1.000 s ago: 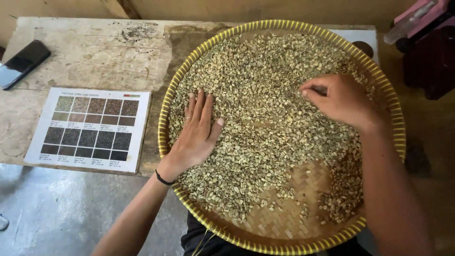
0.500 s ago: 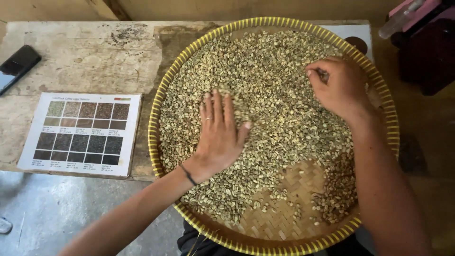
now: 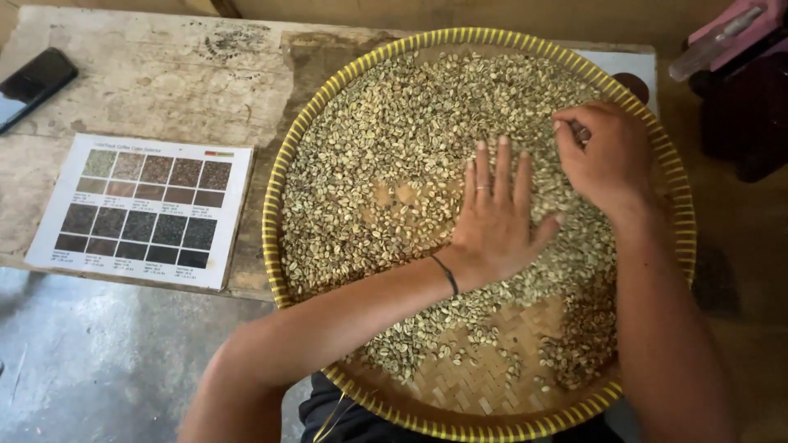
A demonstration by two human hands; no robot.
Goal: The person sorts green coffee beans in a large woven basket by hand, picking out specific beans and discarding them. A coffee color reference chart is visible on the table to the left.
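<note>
Woven tray (image 3: 275, 205): round, shallow, yellow-and-dark rim, resting on a worn desk (image 3: 164, 74) and overhanging its near edge toward the person. Being round, it has no long axis of its own.

Beans (image 3: 394, 139): pale green-tan, covering most of the tray in a loose layer; the bare weave shows in a patch at the near side. They lie every way, with no common direction.

Left hand (image 3: 497, 217): palm down, flat on the beans near the tray's middle, fingers extended and slightly spread, pointing away from the person; ring on one finger, thin dark band at the wrist. The forearm crosses the tray's near-left rim.

Right hand (image 3: 603, 152): over the beans at the far right of the tray, fingers curled, thumb and fingertips drawn together at the beans; whether a bean is pinched cannot be told.

Chart (image 3: 144, 209): printed card of coloured squares, flat on the desk left of the tray.

Phone (image 3: 34, 82): dark, at the desk's far-left edge.
</note>
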